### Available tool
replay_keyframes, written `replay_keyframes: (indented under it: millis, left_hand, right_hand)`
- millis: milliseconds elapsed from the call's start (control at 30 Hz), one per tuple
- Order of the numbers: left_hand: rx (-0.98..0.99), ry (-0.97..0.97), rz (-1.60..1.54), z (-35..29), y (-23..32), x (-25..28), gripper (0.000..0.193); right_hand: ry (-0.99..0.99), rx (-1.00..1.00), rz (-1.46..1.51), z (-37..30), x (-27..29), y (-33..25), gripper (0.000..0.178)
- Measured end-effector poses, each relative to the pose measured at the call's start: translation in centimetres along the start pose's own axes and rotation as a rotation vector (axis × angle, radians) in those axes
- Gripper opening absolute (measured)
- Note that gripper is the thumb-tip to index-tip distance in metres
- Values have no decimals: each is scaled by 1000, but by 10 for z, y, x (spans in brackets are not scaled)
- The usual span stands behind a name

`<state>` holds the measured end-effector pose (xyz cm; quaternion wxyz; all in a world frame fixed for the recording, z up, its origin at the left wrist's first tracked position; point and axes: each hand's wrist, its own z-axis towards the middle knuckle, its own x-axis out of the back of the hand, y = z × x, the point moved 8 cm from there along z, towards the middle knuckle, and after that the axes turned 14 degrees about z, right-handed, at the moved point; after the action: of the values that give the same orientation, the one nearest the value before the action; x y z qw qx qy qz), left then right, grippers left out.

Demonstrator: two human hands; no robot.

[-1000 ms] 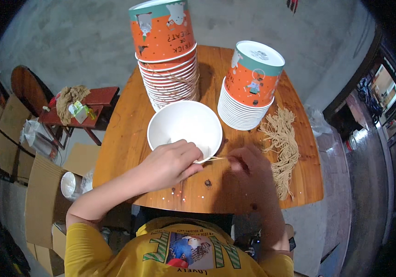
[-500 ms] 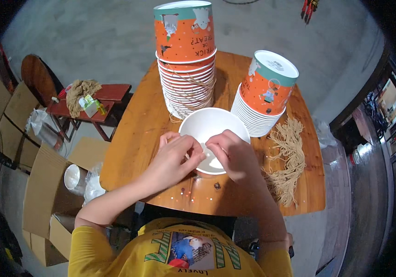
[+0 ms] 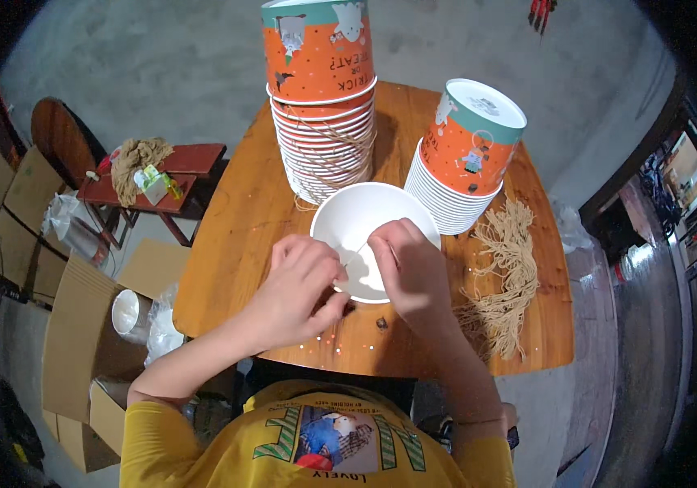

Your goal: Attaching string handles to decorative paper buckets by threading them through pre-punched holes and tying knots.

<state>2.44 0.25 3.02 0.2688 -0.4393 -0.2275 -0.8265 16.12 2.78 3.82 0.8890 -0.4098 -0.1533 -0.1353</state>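
Note:
A paper bucket [image 3: 347, 213] stands at the middle of the table with its white inside showing. Over its near side, both my hands are closed in pinches. My left hand [image 3: 304, 289] is at the bucket's near left rim. My right hand [image 3: 409, 272] is over the near right part of the opening. A thin pale string [image 3: 357, 254] runs between my fingertips; its ends are hidden. Behind the bucket rises a tall stack of upturned orange and green paper buckets [image 3: 316, 65], with strings hanging over their rims. A shorter stack [image 3: 470, 154] stands to the right.
A bundle of tan strings [image 3: 515, 281] lies on the wooden table [image 3: 230, 252] at the right. Small coloured dots and a dark speck [image 3: 381, 324] are near the front edge. Left of the table are an open cardboard box [image 3: 80, 342] and a red bench [image 3: 194, 159].
My right hand has risen slightly and my fingertips have drawn apart, so the string shows between them. My left hand has shifted a little left and down. The whole view has shifted slightly.

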Motion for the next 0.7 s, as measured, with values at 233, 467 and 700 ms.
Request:
replay_keyframes:
  millis: [233, 467, 700]
  left_hand:
    - [-466, -41, 309, -8, 21, -2, 21]
    - [-513, -2, 618, -1, 4, 11, 19]
    - [-514, -1, 701, -3, -42, 17, 21]
  right_hand:
    - [-87, -90, -43, 0, -7, 3, 6]
    - [-66, -605, 814, 1, 22, 50, 12]
    - [26, -647, 877, 1, 85, 85, 22]
